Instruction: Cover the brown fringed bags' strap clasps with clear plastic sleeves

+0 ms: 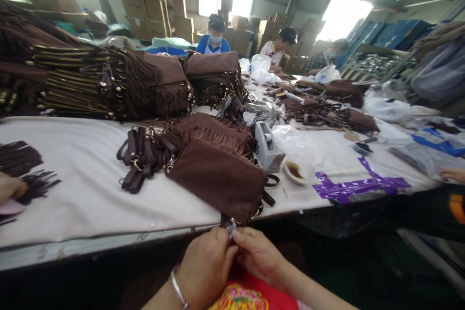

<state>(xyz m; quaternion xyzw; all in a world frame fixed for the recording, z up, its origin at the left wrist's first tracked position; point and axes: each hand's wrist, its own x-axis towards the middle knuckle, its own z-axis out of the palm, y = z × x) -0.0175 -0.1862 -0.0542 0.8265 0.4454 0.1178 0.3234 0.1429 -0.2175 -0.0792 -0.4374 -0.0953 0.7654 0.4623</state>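
Observation:
A brown bag point(221, 179) lies at the table's front edge, its lower right corner nearest me. Just below that corner, my left hand point(209, 256) and my right hand point(257, 254) meet with fingers pinched around a small greyish piece point(231, 230) at the end of a dark strap. Both hands are closed on it, and its shape is mostly covered by the fingertips. Behind the bag is a fringed brown bag point(218, 131). To its left lies a bunch of dark straps with metal clasps point(140, 157).
Stacked brown bags point(80, 82) line the back left. A grey tape dispenser point(268, 147), a small bowl of brown liquid point(296, 172) and purple tape point(358, 186) lie to the right. Other people's hands point(10, 188) reach in at both sides.

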